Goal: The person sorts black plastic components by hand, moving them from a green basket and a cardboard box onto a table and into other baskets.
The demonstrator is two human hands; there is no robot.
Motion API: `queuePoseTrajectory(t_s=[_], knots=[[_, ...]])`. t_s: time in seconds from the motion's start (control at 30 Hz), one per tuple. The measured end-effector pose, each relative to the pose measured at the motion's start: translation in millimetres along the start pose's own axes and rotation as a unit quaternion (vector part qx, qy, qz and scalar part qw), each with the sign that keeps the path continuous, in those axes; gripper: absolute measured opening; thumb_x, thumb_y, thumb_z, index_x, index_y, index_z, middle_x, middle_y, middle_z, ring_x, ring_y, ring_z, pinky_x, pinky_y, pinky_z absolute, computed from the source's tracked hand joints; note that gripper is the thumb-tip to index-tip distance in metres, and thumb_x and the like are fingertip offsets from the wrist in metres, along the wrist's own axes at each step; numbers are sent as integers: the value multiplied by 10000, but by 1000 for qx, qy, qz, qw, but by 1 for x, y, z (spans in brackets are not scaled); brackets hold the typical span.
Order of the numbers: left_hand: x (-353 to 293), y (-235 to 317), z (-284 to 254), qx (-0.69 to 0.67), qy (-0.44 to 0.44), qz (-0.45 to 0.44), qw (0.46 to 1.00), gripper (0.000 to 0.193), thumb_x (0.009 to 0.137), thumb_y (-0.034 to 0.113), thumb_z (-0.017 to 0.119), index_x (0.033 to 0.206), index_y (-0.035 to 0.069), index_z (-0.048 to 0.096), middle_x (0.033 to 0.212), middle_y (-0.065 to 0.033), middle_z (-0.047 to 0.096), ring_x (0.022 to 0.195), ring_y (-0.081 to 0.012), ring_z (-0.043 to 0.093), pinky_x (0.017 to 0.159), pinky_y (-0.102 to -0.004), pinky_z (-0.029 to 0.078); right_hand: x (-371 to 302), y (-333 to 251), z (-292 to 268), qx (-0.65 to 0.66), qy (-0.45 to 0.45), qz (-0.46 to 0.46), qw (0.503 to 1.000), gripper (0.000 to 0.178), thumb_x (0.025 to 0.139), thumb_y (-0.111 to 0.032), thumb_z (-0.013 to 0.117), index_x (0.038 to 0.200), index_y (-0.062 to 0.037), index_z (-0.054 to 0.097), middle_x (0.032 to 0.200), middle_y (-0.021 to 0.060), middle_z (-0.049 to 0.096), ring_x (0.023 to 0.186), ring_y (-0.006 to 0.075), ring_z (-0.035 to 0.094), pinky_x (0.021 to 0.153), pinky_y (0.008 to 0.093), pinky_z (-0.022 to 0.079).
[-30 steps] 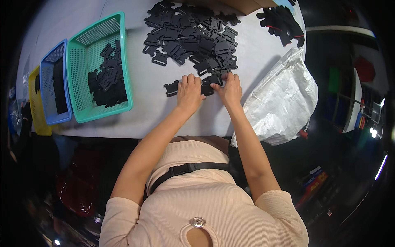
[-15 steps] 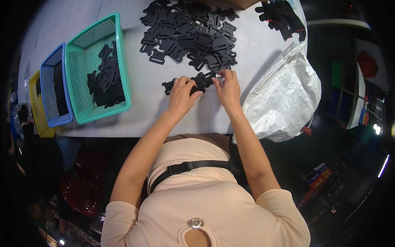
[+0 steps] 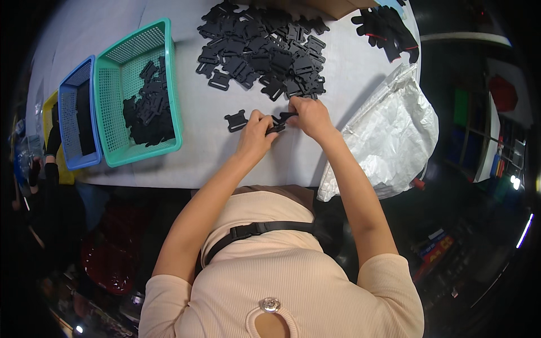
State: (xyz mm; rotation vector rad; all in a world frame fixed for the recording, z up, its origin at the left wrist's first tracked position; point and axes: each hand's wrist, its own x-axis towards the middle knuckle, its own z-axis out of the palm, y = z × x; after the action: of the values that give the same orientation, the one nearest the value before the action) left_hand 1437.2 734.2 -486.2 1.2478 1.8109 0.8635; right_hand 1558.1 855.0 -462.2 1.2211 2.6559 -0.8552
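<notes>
Both hands, left hand (image 3: pixel 255 134) and right hand (image 3: pixel 309 115), forearms outstretched, fingers pinching one black plastic buckle piece (image 3: pixel 278 123) (above the grey table (image 3: pixel 225 152)).

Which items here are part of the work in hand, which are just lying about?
In use: left hand and right hand, both on a black plastic piece; loose piece beside them; pile of black pieces; teal basket holding more.

Lying about: blue basket, yellow basket, white plastic bag, dark heap.
</notes>
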Motion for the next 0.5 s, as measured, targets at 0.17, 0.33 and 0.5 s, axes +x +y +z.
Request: queuePoseTrajectory(t_s=[0.17,0.33,0.5], knots=[[-29,9,-46,-32,42,-24,998,257,610,63,718,728,-13,503,753,-87,462,642,-224,492,576,-306,414,31,-20,2,105,78,97,987,417,571,-184,757,888,-58,517,767,113,612,750,280,592,632,368,452],[-55,25,-102,-82,121,-54,988,245,635,60,719,709,2,492,777,-43,445,655,-116,464,535,-229,400,43,-26,16,-64,117,99,986,434,554,-191,770,874,-50,513,866,111,581,858,268,542,700,371,441],[-55,19,-161,-39,273,-26,961,236,642,51,709,717,-17,495,766,-61,455,655,-155,474,562,-242,396,42,-36,11,-12,56,135,989,383,585,-158,753,847,-43,498,772,121,585,744,273,566,651,370,448]])
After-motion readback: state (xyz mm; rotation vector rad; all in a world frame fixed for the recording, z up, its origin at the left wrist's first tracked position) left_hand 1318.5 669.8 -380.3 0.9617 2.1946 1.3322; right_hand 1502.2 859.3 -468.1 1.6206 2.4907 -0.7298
